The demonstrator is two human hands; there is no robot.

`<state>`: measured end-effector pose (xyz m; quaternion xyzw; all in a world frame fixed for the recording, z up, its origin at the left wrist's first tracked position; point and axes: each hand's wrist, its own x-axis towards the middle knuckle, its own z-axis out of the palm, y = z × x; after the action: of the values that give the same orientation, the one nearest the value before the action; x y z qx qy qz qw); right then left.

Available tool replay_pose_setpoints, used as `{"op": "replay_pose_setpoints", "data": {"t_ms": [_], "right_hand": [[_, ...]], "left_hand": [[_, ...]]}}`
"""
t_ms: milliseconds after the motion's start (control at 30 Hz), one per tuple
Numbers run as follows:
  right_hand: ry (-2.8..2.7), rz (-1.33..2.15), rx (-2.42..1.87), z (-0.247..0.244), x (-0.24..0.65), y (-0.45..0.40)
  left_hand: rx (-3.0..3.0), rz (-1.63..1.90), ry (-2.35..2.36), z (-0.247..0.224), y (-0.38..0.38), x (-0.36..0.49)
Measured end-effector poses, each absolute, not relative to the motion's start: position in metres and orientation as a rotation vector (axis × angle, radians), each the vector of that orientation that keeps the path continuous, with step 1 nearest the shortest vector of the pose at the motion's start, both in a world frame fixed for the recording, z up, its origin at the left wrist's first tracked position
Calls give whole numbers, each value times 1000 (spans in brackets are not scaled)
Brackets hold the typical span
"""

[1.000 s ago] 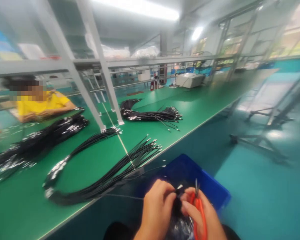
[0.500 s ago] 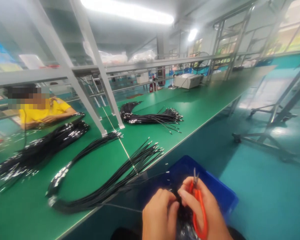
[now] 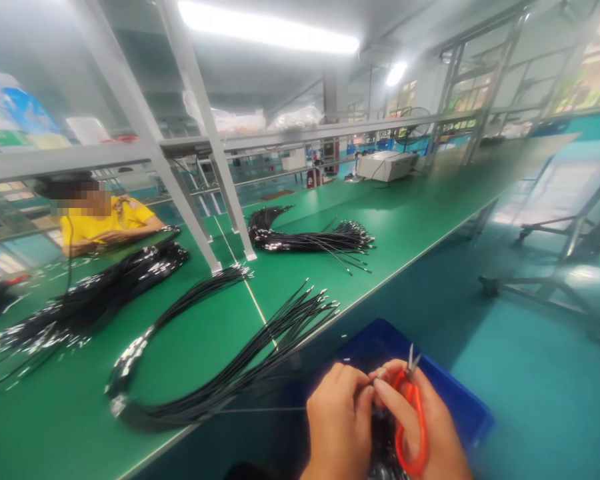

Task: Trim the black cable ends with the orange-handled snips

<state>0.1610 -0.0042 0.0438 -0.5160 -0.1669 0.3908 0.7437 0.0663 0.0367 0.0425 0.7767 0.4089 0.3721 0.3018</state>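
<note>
My right hand (image 3: 433,417) has the red-handled scissors (image 3: 424,433) lodged in it, blades pointing up and slightly apart. Its thumb and forefinger meet the fingertips of my left hand (image 3: 339,417), which are pinched together on a thin black cable (image 3: 373,383), mostly hidden by the fingers. Below the hands hangs a dark bundle (image 3: 384,440), partly covered. Under and behind them is a blue bin (image 3: 463,393). A thin strand (image 3: 265,409) stretches from the table edge towards my left hand. On the green table, a curved bundle of black cables (image 3: 200,393) with pale ends lies to the left.
More black cable bundles lie on the green table (image 3: 405,227), one beyond the shelf post (image 3: 230,193) and a large pile (image 3: 125,283) at left. A co-worker in a yellow top (image 3: 125,217) sits across. A white box (image 3: 387,165) stands farther back; a wheeled frame (image 3: 545,293) is at right.
The view has shifted slightly, so the scene sits farther right. My fingertips have come closer together, and the scissor blades show more apart. The scissors stay in my right hand.
</note>
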Motion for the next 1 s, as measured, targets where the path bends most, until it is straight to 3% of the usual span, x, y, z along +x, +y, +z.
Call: {"op": "replay_pose_setpoints", "data": {"t_ms": [333, 667, 1000], "right_hand": [[-309, 961, -1152, 39, 178, -25], [-318, 856, -997, 62, 140, -25], [-358, 819, -1065, 66, 142, -28]], "left_hand": [[2075, 916, 1053, 57, 15, 63], [1746, 933, 986, 60, 20, 41], [1785, 914, 1001, 63, 14, 43]]}}
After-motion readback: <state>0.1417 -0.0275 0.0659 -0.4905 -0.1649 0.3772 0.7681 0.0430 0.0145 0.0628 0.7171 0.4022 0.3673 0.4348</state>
